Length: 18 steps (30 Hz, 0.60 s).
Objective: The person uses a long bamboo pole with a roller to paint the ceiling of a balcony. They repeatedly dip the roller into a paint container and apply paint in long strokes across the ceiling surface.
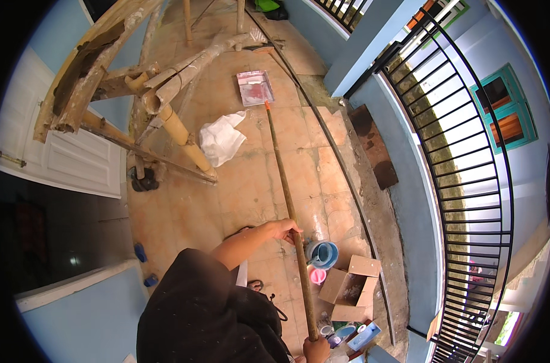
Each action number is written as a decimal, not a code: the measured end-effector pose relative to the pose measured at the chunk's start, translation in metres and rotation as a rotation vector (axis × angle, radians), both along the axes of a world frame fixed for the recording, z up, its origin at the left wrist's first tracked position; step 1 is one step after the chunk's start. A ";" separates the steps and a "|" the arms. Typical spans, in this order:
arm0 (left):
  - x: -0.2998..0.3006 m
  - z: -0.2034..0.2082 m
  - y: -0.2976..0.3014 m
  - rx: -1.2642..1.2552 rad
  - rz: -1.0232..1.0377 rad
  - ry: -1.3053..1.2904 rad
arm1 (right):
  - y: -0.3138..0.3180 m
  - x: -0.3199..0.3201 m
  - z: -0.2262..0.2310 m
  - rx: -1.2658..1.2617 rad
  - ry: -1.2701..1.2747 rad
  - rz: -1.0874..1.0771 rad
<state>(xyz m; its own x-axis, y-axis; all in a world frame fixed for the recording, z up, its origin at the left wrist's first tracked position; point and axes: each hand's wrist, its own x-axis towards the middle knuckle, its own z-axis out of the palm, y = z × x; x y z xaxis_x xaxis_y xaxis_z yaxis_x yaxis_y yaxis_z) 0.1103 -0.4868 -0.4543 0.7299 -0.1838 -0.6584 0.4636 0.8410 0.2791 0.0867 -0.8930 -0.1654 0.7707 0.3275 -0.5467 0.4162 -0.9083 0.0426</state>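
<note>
A long wooden pole (pixel 281 166) runs from beside my body out across the tiled floor. My left hand (pixel 283 230) is closed around its middle. Lower down, near the picture's bottom edge, my right hand (pixel 316 349) grips its near end. The pole's far end has an orange-red handle (pixel 267 105) that meets the near edge of a paint tray (pixel 249 92), smeared with pinkish and white paint. A roller head in the tray is hard to make out. Right of my left hand stands a blue paint bucket (pixel 327 255).
Bamboo scaffolding (pixel 181 130) stands at the left, with a white sack (pixel 222 138) by its leg. An open cardboard box (pixel 352 288), a pink container (pixel 318 276) and a blue tray (pixel 364 336) sit at my right. A black railing (pixel 468 207) tops the right-hand wall.
</note>
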 end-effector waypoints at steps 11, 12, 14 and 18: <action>-0.039 0.058 -0.218 -0.132 -0.095 -0.102 | -0.218 -0.041 0.057 -0.140 -0.001 -0.175; -0.041 0.064 -0.230 -0.141 -0.119 -0.091 | -0.229 -0.044 0.061 -0.147 -0.024 -0.208; -0.042 0.069 -0.238 -0.104 -0.071 -0.061 | -0.237 -0.042 0.066 -0.135 0.002 -0.179; -0.036 0.051 -0.189 -0.024 -0.045 -0.036 | -0.193 -0.032 0.037 -0.133 0.010 -0.090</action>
<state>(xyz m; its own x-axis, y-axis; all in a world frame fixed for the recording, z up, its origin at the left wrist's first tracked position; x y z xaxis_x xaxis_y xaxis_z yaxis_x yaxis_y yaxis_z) 0.0748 -0.6758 -0.4036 0.7435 -0.2324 -0.6270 0.4911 0.8262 0.2760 0.0547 -1.0856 -0.1288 0.7881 0.1817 -0.5881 0.3343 -0.9286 0.1610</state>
